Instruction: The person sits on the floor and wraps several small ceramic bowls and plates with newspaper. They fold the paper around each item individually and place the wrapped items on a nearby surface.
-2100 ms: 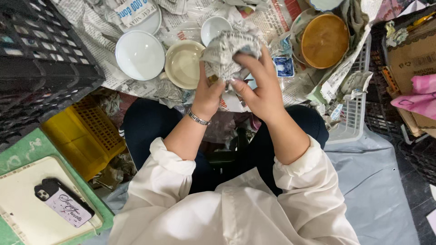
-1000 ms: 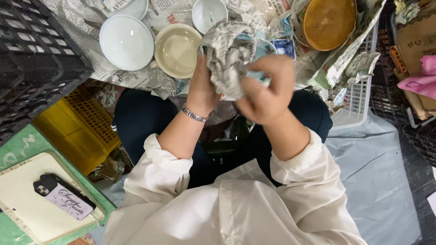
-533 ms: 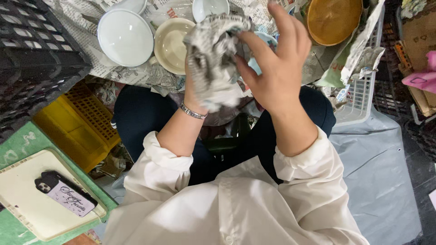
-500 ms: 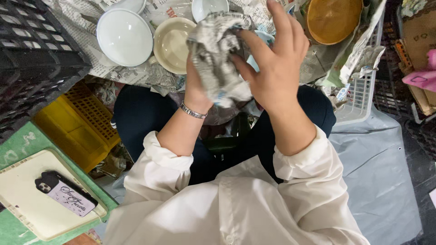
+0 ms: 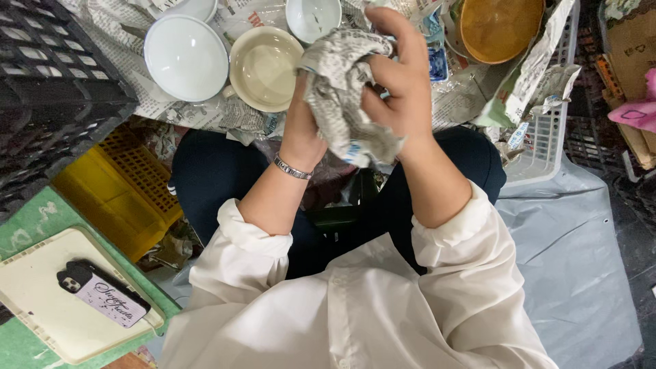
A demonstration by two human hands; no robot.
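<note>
Both hands hold a bundle wrapped in crumpled newspaper (image 5: 345,89) above my lap. My left hand (image 5: 301,130), with a metal bracelet on the wrist, supports the bundle from the left and behind. My right hand (image 5: 400,78) presses its fingers over the top and right side of the paper. What is inside the wrapping is hidden. Just beyond the bundle lie a white bowl (image 5: 186,58), a cream bowl (image 5: 263,67), a small white cup (image 5: 313,17) and a brown wooden bowl (image 5: 499,27) on spread newspaper.
A black plastic crate (image 5: 48,89) stands at the left, a yellow crate (image 5: 113,198) below it. A phone (image 5: 102,301) lies on a cream tray (image 5: 41,307) at lower left. A white basket (image 5: 547,143) and grey sheet (image 5: 574,260) are at the right.
The bundle has come closer to me and been turned in my hands. My right hand shifted from the bundle's side to over its top, pressing the paper down.
</note>
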